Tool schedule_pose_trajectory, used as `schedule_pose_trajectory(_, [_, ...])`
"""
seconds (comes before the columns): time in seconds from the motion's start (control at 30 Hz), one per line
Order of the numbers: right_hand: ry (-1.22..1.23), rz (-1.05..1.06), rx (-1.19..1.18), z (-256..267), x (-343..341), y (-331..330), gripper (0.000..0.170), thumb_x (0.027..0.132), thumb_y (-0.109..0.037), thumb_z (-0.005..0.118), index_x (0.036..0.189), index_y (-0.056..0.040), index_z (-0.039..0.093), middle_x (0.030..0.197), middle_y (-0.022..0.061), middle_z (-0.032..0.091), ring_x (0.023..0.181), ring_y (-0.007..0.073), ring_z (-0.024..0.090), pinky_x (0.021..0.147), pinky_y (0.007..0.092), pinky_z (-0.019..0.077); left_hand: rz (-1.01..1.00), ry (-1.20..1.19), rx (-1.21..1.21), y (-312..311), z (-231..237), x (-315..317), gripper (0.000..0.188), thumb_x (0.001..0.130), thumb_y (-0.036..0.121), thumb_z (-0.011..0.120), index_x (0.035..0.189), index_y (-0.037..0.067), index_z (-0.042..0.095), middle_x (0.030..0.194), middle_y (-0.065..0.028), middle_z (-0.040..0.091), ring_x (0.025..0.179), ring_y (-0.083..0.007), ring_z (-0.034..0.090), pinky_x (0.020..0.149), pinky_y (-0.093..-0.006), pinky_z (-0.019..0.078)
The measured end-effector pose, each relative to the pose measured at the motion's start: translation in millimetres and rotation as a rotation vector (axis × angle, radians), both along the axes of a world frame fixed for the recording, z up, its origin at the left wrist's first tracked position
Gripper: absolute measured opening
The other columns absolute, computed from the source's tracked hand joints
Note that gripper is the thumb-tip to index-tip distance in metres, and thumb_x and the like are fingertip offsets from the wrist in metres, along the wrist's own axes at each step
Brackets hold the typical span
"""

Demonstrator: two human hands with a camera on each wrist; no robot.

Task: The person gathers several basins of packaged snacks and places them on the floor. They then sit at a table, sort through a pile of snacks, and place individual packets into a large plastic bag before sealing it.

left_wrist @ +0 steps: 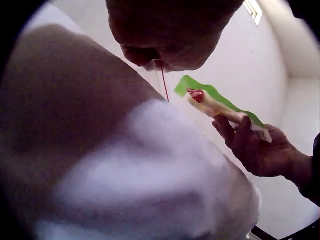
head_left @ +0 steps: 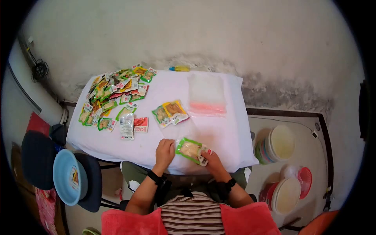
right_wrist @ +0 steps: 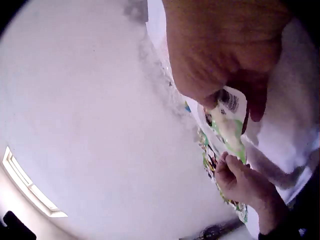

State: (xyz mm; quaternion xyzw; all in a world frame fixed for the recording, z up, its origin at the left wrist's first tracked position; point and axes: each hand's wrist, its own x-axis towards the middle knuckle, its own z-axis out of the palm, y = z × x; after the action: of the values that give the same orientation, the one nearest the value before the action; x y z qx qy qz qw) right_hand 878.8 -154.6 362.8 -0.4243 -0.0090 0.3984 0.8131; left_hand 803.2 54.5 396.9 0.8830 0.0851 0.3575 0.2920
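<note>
My right hand [head_left: 215,163] [right_wrist: 225,55] grips a green-edged food packet [head_left: 189,149] [left_wrist: 215,104] [right_wrist: 231,134] by its right end, above the table's front edge. To its left, my left hand [head_left: 165,153] [left_wrist: 172,30] [right_wrist: 245,185] pinches the edge of a clear plastic bag [head_left: 181,131]; a thin red line runs down from the fingers in the left wrist view. Beyond the hands lie a yellow packet [head_left: 175,111] and a green-edged packet [head_left: 161,116], overlapping, at the clear bag's far end. Whether they are inside it, I cannot tell.
Many packets [head_left: 113,92] are heaped on the white-covered table [head_left: 149,149] at the left. A stack of clear bags with pink edges [head_left: 206,94] lies at the back right. A blue basin [head_left: 64,176] stands on a chair at the left; buckets [head_left: 282,141] stand at the right.
</note>
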Motion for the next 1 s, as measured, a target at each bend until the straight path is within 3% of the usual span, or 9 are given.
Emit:
schedule_pose_trajectory(0.23, [0.028,-0.051,0.197,25,-4,60,0.034,0.09,-0.002,0.05,0.123,-0.0009,0.044,0.111,0.0117,0.057,0.097,0.021,0.06,0.08,0.0341,0.0539,-0.019,-0.112,-0.107,-8,0,2,0.013,0.075,-0.002,0.061,0.087,0.004,0.062,0.078,-0.0121,0.057,0.074,-0.0291,0.056,0.064,-0.0367,0.0466])
schedule_pose_trajectory(0.43, [-0.118,0.035,0.107,-3,37,105,0.033,0.089,-0.006,0.05,0.121,-0.005,0.045,0.102,0.0091,0.058,0.085,0.0207,0.062,0.072,0.0344,0.0555,0.044,-0.183,-0.142,-8,3,0,0.017,0.074,-0.001,0.063,0.09,0.005,0.063,0.082,-0.0112,0.058,0.075,-0.0292,0.057,0.065,-0.0358,0.0475])
schedule_pose_trajectory(0.5, [-1.068,0.203,-0.293,-59,62,110,0.027,0.089,-0.011,0.05,0.115,-0.0043,0.047,0.096,0.008,0.058,0.078,0.0171,0.062,0.061,0.0306,0.0552,0.017,-0.174,-0.117,-6,-2,-1,0.018,0.073,0.0,0.064,0.091,0.006,0.064,0.084,-0.0107,0.058,0.078,-0.0295,0.057,0.066,-0.0357,0.0482])
schedule_pose_trajectory(0.53, [-1.085,0.218,-0.287,-36,57,113,0.027,0.089,-0.011,0.05,0.115,-0.0043,0.047,0.096,0.008,0.058,0.078,0.0171,0.062,0.061,0.0306,0.0552,0.034,-0.19,-0.117,-5,-5,-2,0.018,0.073,0.0,0.064,0.091,0.006,0.064,0.084,-0.0107,0.058,0.078,-0.0295,0.057,0.066,-0.0357,0.0482])
schedule_pose_trajectory(0.6, [-0.182,0.177,-0.264,40,29,113,0.02,0.09,-0.015,0.05,0.107,-0.004,0.049,0.087,0.008,0.058,0.07,0.0156,0.061,0.054,0.0289,0.0528,0.056,-0.137,-0.069,-3,-11,-3,0.019,0.073,0.001,0.064,0.091,0.007,0.064,0.085,-0.0102,0.058,0.079,-0.0295,0.058,0.066,-0.0361,0.0486])
schedule_pose_trajectory(0.7, [-0.271,0.169,-0.46,48,27,115,0.016,0.092,-0.018,0.049,0.103,-0.0051,0.05,0.08,0.0074,0.058,0.064,0.0159,0.06,0.053,0.0295,0.0517,0.062,-0.144,-0.099,-3,-9,-6,0.019,0.073,0.002,0.065,0.091,0.008,0.064,0.085,-0.0098,0.059,0.079,-0.0295,0.058,0.066,-0.0362,0.0486])
schedule_pose_trajectory(0.77, [-0.35,0.102,-0.432,43,30,119,0.016,0.092,-0.019,0.05,0.102,-0.0061,0.049,0.077,0.0073,0.057,0.062,0.0181,0.06,0.053,0.0298,0.0512,0.052,-0.151,-0.127,-3,-14,-6,0.018,0.073,0.002,0.065,0.091,0.008,0.064,0.085,-0.0098,0.059,0.078,-0.0295,0.058,0.065,-0.0363,0.0485])
schedule_pose_trajectory(0.87, [-0.225,0.016,-0.314,37,31,129,0.014,0.093,-0.018,0.05,0.1,-0.0072,0.048,0.077,0.0064,0.056,0.066,0.0193,0.061,0.055,0.0293,0.0511,0.045,-0.158,-0.162,-3,-23,-7,0.017,0.073,0.002,0.065,0.089,0.007,0.064,0.084,-0.0099,0.059,0.078,-0.0298,0.057,0.065,-0.0365,0.0483])
schedule_pose_trajectory(1.0, [0.018,-0.045,-0.04,13,43,147,0.015,0.091,-0.016,0.054,0.103,-0.0079,0.048,0.092,0.0112,0.058,0.08,0.0248,0.061,0.066,0.0365,0.0514,0.055,-0.186,-0.148,-2,-21,-6,0.015,0.072,0.001,0.065,0.086,0.006,0.062,0.083,-0.0102,0.059,0.078,-0.0302,0.057,0.065,-0.0367,0.0484])
